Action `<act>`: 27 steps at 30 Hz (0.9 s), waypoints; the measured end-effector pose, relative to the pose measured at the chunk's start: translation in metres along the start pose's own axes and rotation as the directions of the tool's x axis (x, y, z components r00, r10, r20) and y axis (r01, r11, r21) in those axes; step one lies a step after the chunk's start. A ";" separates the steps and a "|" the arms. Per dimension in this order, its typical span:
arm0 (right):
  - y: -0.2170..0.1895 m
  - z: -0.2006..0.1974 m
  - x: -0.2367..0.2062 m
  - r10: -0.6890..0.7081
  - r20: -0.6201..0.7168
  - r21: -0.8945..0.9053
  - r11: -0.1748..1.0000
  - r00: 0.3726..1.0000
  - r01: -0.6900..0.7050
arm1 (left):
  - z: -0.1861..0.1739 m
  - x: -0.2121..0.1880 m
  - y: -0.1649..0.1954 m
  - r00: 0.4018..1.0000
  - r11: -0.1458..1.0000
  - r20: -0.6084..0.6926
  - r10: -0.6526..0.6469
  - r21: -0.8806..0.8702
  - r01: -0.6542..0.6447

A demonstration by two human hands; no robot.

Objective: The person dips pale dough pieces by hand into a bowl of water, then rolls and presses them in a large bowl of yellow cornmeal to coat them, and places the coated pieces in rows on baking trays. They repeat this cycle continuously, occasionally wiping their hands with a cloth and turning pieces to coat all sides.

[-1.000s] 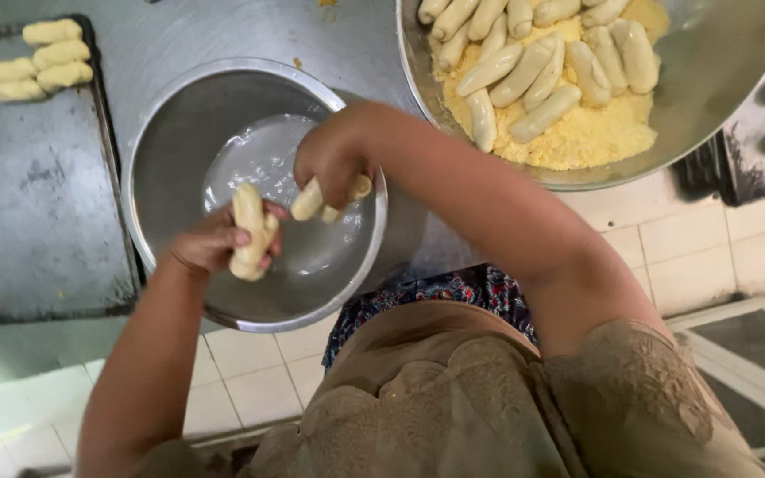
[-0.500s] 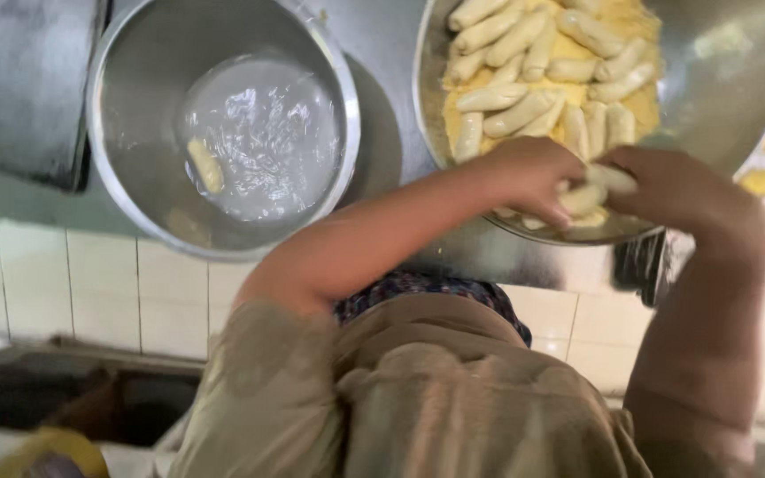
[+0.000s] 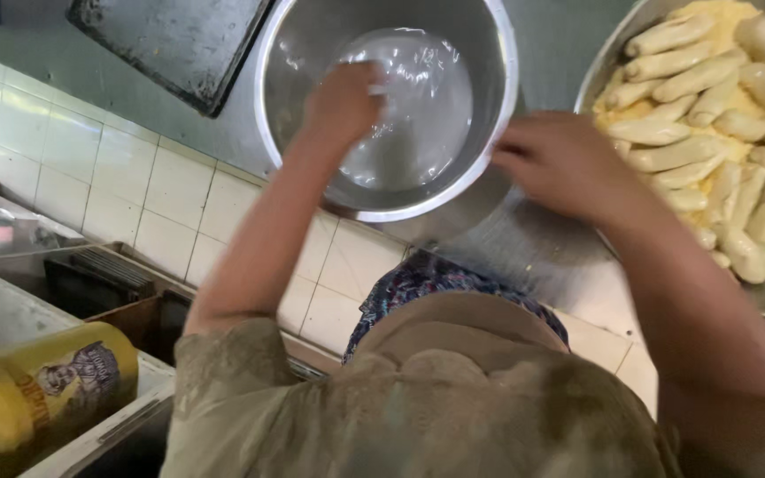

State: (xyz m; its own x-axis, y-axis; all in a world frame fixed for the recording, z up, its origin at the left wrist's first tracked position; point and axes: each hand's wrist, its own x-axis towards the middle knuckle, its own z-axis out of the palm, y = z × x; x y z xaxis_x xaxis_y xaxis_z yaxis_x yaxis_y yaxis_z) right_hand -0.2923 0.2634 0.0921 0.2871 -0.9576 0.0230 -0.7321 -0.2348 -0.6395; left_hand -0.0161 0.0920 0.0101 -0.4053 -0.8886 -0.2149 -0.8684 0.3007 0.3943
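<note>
The left hand (image 3: 343, 102) reaches forward into the steel bowl (image 3: 489, 53), the forearm running straight up from the bent elbow over the tiled edge of the desk (image 3: 170, 212). Its fingers are curled down into the shallow clear liquid (image 3: 427, 115) at the bottom of the bowl; they are blurred and partly under the surface, so I cannot tell whether they hold anything or how far apart they stand.

The right hand (image 3: 560, 164) hovers just right of the bowl, over the bowl's rim and the steel surface beside it, palm down with the wrist bent back toward the body. Its fingers point left toward the bowl and are loosely drawn together; nothing shows between them, though their undersides are hidden. The right forearm comes in from the lower right, crossing in front of the large steel pan (image 3: 604, 75).

That pan sits right of the bowl and holds many pale dough sticks (image 3: 666, 159) lying on yellow crumbs (image 3: 728, 13). A dark flat baking tray (image 3: 170, 44) lies left of the bowl. Well below and left of the bowl, under the desk edge, a yellow tub (image 3: 37, 389) lies in a bin.
</note>
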 end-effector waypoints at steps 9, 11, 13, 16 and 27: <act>-0.041 0.113 0.115 0.101 0.083 -0.141 0.986 0.991 -0.088 | 0.054 0.041 -0.067 0.970 0.951 0.209 -0.127 0.305 0.059; -0.038 0.120 0.121 0.145 0.073 -0.113 0.984 0.987 -0.136 | 0.050 0.044 -0.071 0.949 0.959 0.306 -0.072 0.284 -0.019; -0.036 0.123 0.127 0.194 0.021 -0.090 0.977 0.981 -0.192 | 0.037 0.044 -0.070 0.956 0.992 0.269 0.115 0.023 -0.126; -0.041 0.120 0.138 0.244 -0.133 0.149 0.963 0.961 -0.224 | 0.005 0.036 -0.053 0.927 0.747 0.360 0.107 -0.645 0.164; -0.056 0.105 0.105 0.212 -0.244 -0.216 0.940 0.946 -0.266 | -0.068 -0.014 -0.049 0.940 0.795 0.278 0.198 -0.606 0.012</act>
State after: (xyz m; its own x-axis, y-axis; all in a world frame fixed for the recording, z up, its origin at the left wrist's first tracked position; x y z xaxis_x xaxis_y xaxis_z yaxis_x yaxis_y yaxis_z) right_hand -0.1565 0.1938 0.0490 -0.0343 -0.9967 0.0737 -0.8973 -0.0018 -0.4413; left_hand 0.0520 0.0664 0.0542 -0.6325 -0.6792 -0.3725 -0.5220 0.0185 0.8527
